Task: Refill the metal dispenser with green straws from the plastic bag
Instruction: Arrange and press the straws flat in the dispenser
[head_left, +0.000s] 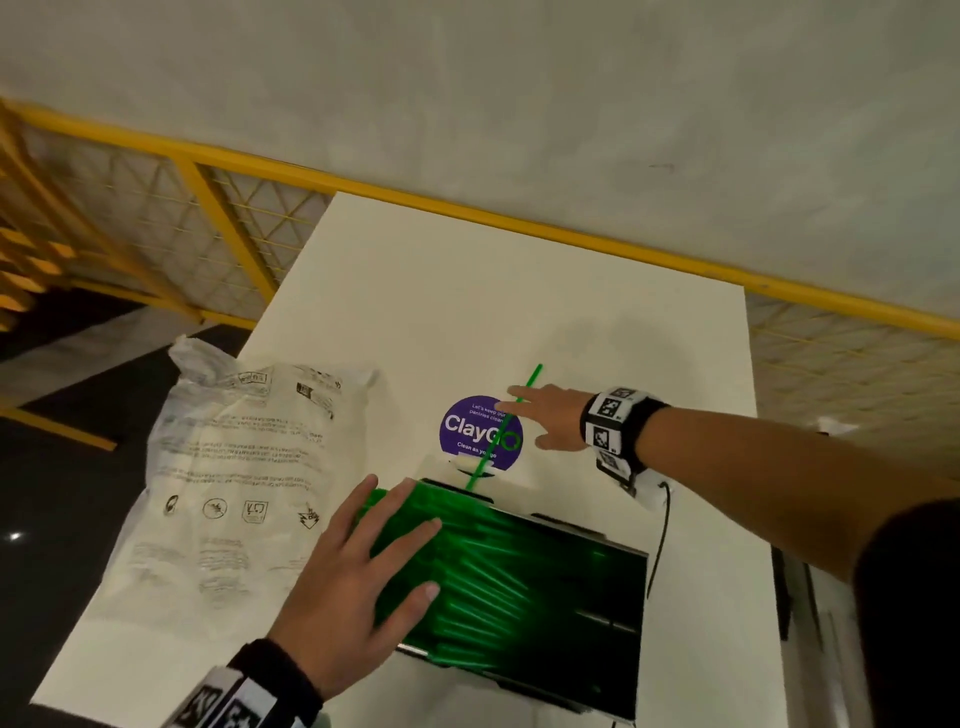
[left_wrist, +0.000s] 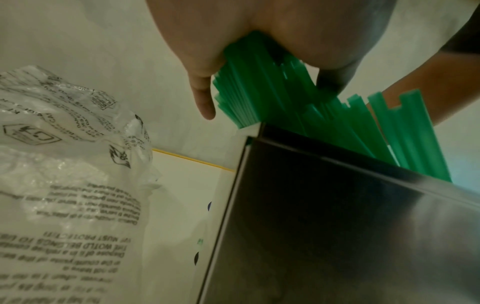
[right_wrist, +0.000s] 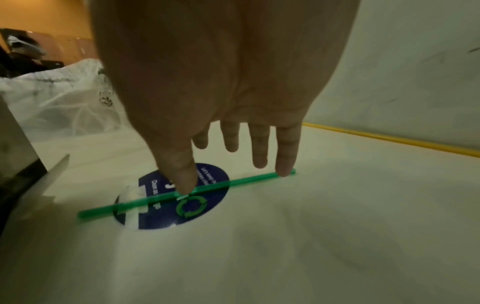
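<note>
The left hand (head_left: 358, 566) lies flat, fingers straight, on the heap of thin green straws (head_left: 483, 577) in the shiny metal dispenser (left_wrist: 324, 222). Beyond the dispenser, the right hand (head_left: 550, 418) touches a lone straw (right_wrist: 182, 194) with extended fingers across a round purple sticker (head_left: 462, 431). A crinkled plastic bag (head_left: 234, 467) lies left of the dispenser on the smooth white counter (head_left: 519, 291).

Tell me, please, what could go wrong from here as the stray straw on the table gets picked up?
1. The loose straw lies flat across the purple sticker; the right hand has only straight fingertips on it, so it may roll away.
2. The straws in the dispenser stick out unevenly over the metal dispenser rim; the flat left hand might push some out.
3. The plastic bag overhangs the table edge and could slide off.
</note>
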